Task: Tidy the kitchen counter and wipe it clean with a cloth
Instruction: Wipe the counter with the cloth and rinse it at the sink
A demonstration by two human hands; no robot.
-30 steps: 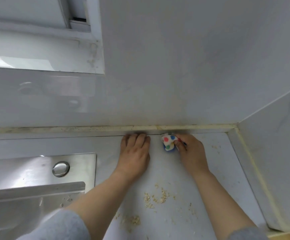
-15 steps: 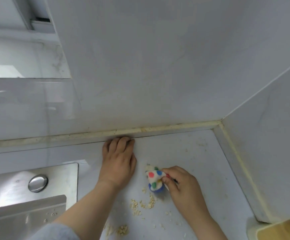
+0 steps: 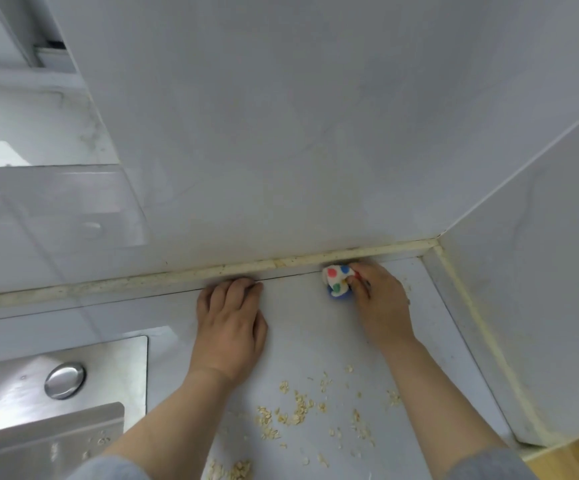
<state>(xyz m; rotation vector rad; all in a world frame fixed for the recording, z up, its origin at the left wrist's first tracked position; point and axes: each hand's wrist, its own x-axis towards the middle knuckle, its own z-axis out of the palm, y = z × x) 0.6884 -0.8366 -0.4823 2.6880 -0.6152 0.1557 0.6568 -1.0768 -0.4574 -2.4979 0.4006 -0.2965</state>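
Since half a second ago, the right hand [image 3: 381,303] has travelled with the cloth [image 3: 337,279] from the middle of the tabletop [image 3: 301,334] up to its back edge, nearer to the corner. The left hand [image 3: 229,327] has kept its place.

We see the right hand with its fingers curled around the cloth, the thumb pinching it from the left side. The cloth is a small bunched piece, white with red, blue, green and yellow dots, and a blue part shows under it. It lies on the tabletop and touches the yellowish sealant strip [image 3: 142,282] that runs along the foot of the back wall [image 3: 281,133].

The left hand lies flat, palm down, with the fingers straight and close together. It holds nothing. Its fingertips reach the groove just below the sealant strip. The two hands are apart, with bare tabletop between them.

Nearer to us, between the two forearms, oat flakes [image 3: 295,410] lie scattered on the tabletop, and a smaller heap [image 3: 236,471] lies at the lower edge of the view.

To the left, a steel sink [image 3: 114,362] is set into the tabletop, with a round metal cap [image 3: 65,380] on its rim. To the right, the side wall [image 3: 540,271] meets the back wall in a corner. A grey sleeve [image 3: 114,469] covers the left arm low in the view.
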